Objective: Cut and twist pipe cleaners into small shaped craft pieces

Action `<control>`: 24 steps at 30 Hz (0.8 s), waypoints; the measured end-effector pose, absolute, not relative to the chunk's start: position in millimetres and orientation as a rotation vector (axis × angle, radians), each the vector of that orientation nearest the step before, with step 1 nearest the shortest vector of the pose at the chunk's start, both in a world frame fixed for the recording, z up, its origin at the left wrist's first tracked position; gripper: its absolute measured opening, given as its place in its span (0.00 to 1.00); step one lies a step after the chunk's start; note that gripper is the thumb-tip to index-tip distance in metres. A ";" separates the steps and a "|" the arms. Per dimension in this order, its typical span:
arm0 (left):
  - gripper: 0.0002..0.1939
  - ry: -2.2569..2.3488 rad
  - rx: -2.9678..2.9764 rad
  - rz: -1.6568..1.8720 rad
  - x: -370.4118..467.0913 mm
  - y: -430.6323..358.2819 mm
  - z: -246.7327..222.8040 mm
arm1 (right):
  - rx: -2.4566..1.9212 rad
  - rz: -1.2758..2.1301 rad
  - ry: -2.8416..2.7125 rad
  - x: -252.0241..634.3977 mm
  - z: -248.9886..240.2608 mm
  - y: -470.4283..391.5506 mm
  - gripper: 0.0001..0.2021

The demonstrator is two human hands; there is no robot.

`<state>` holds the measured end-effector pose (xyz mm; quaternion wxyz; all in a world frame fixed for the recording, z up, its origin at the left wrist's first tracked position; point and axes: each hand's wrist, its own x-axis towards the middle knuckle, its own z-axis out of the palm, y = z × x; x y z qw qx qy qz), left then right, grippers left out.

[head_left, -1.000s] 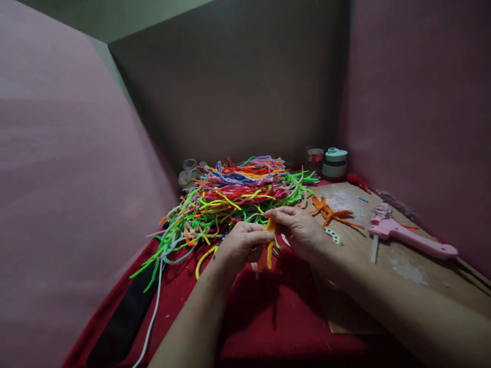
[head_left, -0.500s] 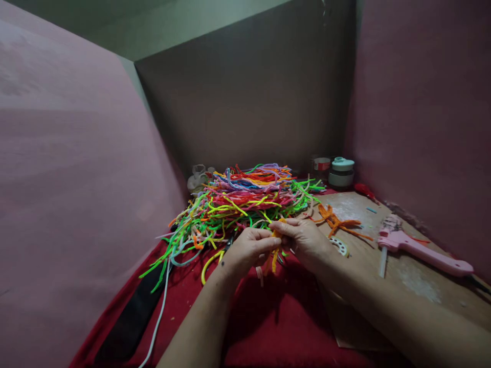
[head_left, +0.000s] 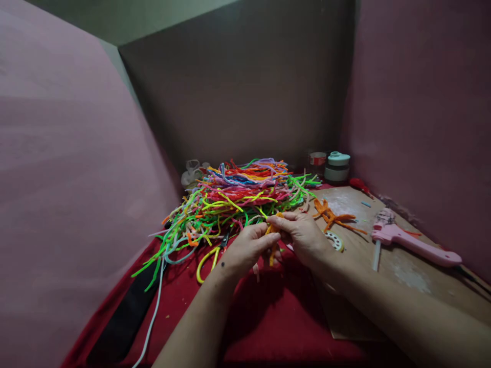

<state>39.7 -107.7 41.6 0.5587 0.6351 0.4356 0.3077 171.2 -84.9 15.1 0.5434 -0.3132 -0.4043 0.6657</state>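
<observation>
In the head view, pinches an orange pipe-cleaner piece (head_left: 272, 257) between the thumbs and fingertips of the left hand (head_left: 243, 250) and the right hand (head_left: 309, 237), both closed on it and close together, above the red-covered tabletop (head_left: 268, 327). Cannot tell its full shape behind the fingers; shows a short strand hanging below. Has a multicoloured heap of pipe cleaners (head_left: 245, 191) just beyond, spread toward the tabletop's far edge, and yellow-handled scissors (head_left: 218, 251) near the left wrist, partly under the heap. Has a brown board (head_left: 356, 250) along the tabletop's right edge, bearing an orange pipe-cleaner figure (head_left: 329, 214) and a white perforated piece (head_left: 337, 239) by its left edge, close to the right hand, plus a pink glue gun (head_left: 418, 244) nearer its right edge. Shows a mint-lidded container (head_left: 337, 166) and a red-labelled jar (head_left: 317, 159) at the tabletop's far right corner. Toward the tabletop's left edge, shows a flat black strip (head_left: 123, 317) just beside a white cord (head_left: 156, 309).
</observation>
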 end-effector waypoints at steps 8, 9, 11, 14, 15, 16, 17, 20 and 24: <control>0.15 1.166 1.602 0.878 47.6 -111.7 41.3 | -0.671 1.616 -0.935 174.3 14.8 -77.4 0.12; 0.15 1.162 1.589 0.880 47.3 -111.3 41.7 | -0.651 1.627 -0.932 174.6 14.9 -77.1 0.12; 0.15 1.151 1.556 0.877 45.6 -110.0 42.3 | -0.623 1.643 -0.915 175.1 14.6 -76.4 0.11; 0.14 1.135 1.513 0.850 42.7 -108.1 42.7 | -0.621 1.633 -0.901 176.0 13.8 -75.4 0.11; 0.14 1.129 1.509 0.836 42.2 -107.8 42.7 | -0.620 1.630 -0.898 176.3 13.8 -75.1 0.11; 0.14 1.126 1.512 0.822 42.0 -107.6 42.7 | -0.617 1.633 -0.894 176.4 14.1 -75.1 0.12; 0.15 1.120 1.522 0.813 42.1 -107.6 42.7 | -0.617 1.639 -0.882 176.3 14.7 -75.2 0.12; 0.15 1.092 1.557 0.824 43.0 -108.0 42.5 | -0.619 1.675 -0.799 175.0 17.4 -76.1 0.13; 0.14 1.057 1.521 0.827 41.8 -107.7 42.3 | -0.601 1.765 -0.718 173.2 18.6 -76.0 0.14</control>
